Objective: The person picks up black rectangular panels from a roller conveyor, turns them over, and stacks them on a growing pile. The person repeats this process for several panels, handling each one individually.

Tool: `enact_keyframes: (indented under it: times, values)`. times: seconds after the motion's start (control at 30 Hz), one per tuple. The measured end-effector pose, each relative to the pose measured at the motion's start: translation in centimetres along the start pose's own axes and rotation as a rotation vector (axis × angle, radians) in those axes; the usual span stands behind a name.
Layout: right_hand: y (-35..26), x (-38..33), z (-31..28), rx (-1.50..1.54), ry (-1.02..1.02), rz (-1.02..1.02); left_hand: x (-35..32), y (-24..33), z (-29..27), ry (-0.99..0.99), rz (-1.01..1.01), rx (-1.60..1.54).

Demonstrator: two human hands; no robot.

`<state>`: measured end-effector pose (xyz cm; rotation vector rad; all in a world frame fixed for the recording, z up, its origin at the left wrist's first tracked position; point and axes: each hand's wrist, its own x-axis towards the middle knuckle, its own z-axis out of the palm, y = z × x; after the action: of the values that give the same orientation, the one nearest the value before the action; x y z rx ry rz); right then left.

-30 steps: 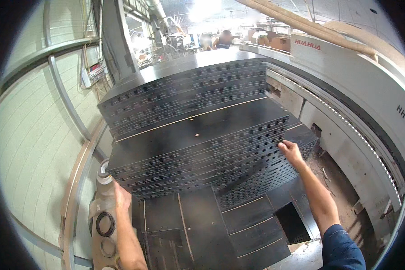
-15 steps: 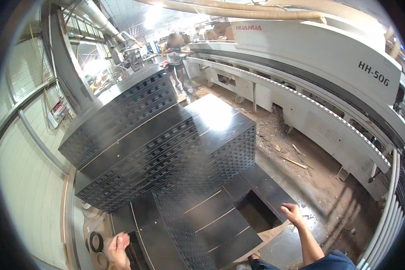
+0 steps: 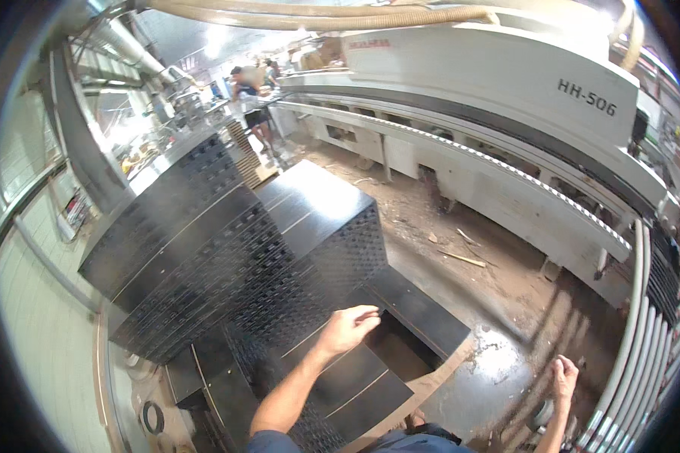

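We cannot see our right hand's (image 3: 561,377) fingers clearly; they curl away. Our left forearm hides part of the low black panels (image 3: 355,377). The far person (image 3: 248,90) is blurred.

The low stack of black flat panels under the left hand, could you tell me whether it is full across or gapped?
Gapped: the low stack of black flat panels shows a dark rectangular hollow beside the left hand.

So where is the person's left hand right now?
In the head view, the left hand sits low and centre, fingers spread over the low stack of black panels, just in front of the taller black panel stacks.
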<state>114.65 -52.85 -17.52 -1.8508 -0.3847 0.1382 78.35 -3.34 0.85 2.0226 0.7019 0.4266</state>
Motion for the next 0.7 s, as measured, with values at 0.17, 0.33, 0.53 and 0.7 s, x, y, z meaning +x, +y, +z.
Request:
enact_keyframes:
  times: [0.17, 0.33, 0.53, 0.7]
  values:
    - [-9.2, -4.8, -6.2, -0.434, 0.141, 0.036, 2.9, -1.4, 11.3, -0.167, 0.053, -0.103]
    - [-5.9, -1.4, -12.5, -0.392, 0.352, 0.106, 2.9, -5.5, 23.0, -0.316, -0.265, -0.427]
    - [1.9, 6.3, -22.4, -0.500, 0.551, 0.125, 4.3, -7.6, 32.8, -0.476, -0.334, -0.139]
    - [6.8, 16.1, -29.5, -0.478, 0.716, 0.221, 7.8, -8.1, 37.5, -0.658, -0.342, -0.008]
